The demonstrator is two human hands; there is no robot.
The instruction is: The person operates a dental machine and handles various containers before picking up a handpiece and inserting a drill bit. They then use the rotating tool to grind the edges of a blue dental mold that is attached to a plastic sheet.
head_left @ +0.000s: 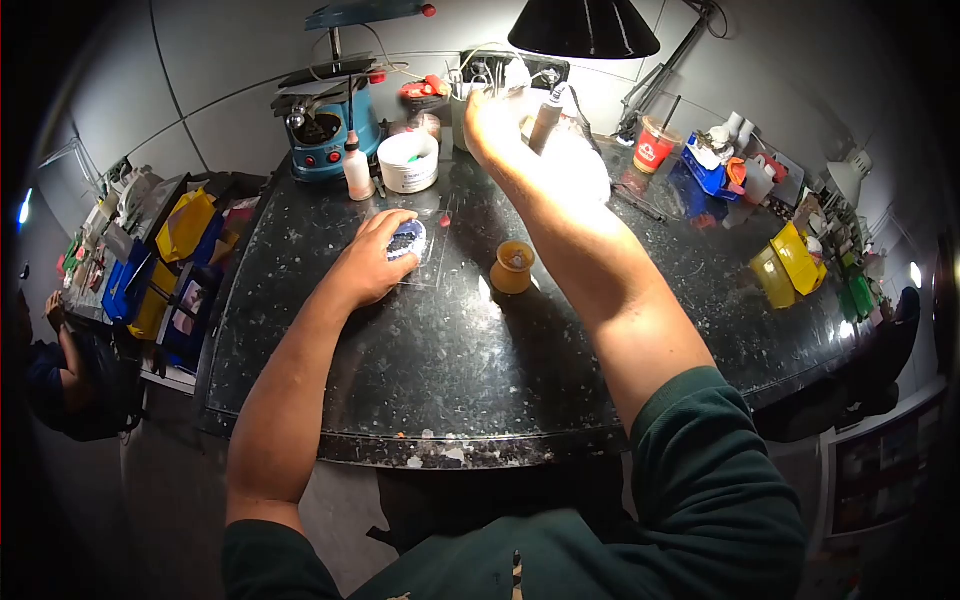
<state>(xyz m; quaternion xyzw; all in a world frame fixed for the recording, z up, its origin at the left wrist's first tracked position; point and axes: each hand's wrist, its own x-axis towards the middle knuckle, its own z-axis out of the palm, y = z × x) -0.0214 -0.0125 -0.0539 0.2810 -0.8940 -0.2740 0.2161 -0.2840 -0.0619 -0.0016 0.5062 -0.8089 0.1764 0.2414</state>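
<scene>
My left hand (372, 262) is closed around the side of a small round blue-and-white piece (408, 238), which rests on a clear sheet (428, 270) on the dark bench. Thumb and fingers curve over its left side and hide part of it. At the back, under the lamp, my right hand (488, 125) reaches to a white tub of upright tools (462, 105). Glare washes out its fingers, so I cannot see whether they grip anything. Between my forearms stands a small yellowish waisted pot (513, 268), touched by neither hand.
A blue machine (335, 135), a dropper bottle (357, 170) and a white round tub (409, 163) stand back left. A black lamp (585, 28) hangs above. A red cup (655, 148), blue tray (712, 172) and yellow bin (798, 258) sit right. Another person (70, 370) is far left.
</scene>
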